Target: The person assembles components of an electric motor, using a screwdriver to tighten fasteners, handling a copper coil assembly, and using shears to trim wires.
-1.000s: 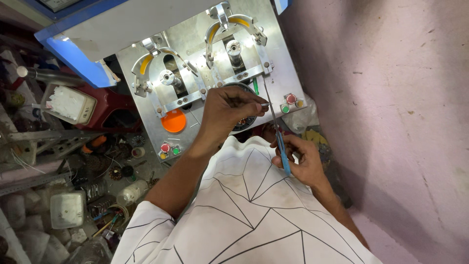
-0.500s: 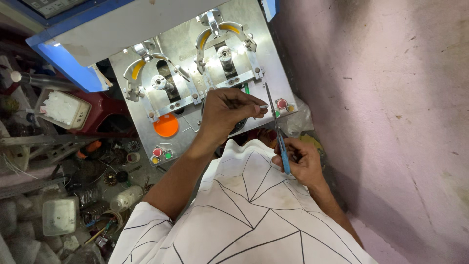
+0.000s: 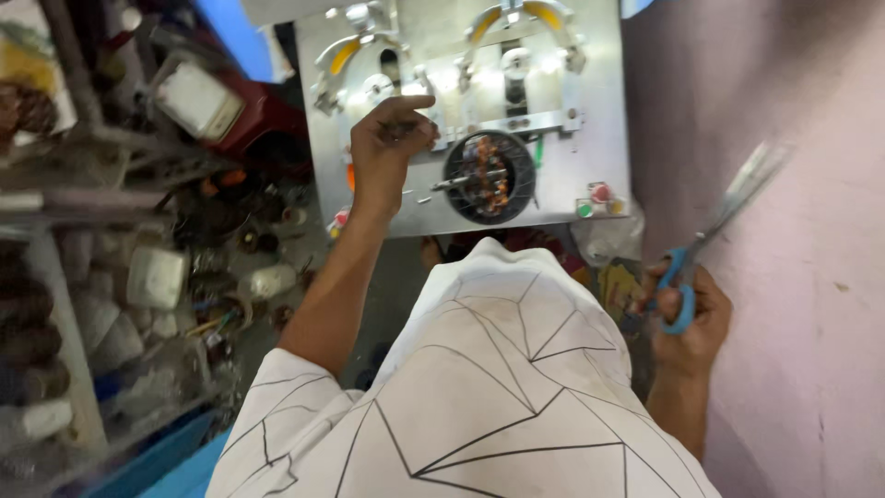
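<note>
Seen from above, over a white shirt (image 3: 498,387) with thin black lines. Left hand (image 3: 387,152) raised over the left half of the grey metal machine plate (image 3: 590,111), fingers curled shut around something small and dark, too blurred to name, index finger stretched toward the middle of the plate. Near the plate's front edge, right of that hand, a round black opening holding a wound stator with copper-coloured coils (image 3: 489,175), apart from both hands. At the plate's front right corner, a red button and a green button (image 3: 595,198); at its front left corner, another small red button (image 3: 341,219). Along the back edge, two curved yellow-tipped clamps (image 3: 516,18). Right hand (image 3: 687,318) off the plate, low beside the pink wall (image 3: 793,231), fingers closed through the blue handles of a pair of scissors (image 3: 714,231), blades pointing up and away, perhaps slightly parted, though smeared by motion. Left of the plate, cluttered shelves (image 3: 111,240) with white boxes and wire bits.
</note>
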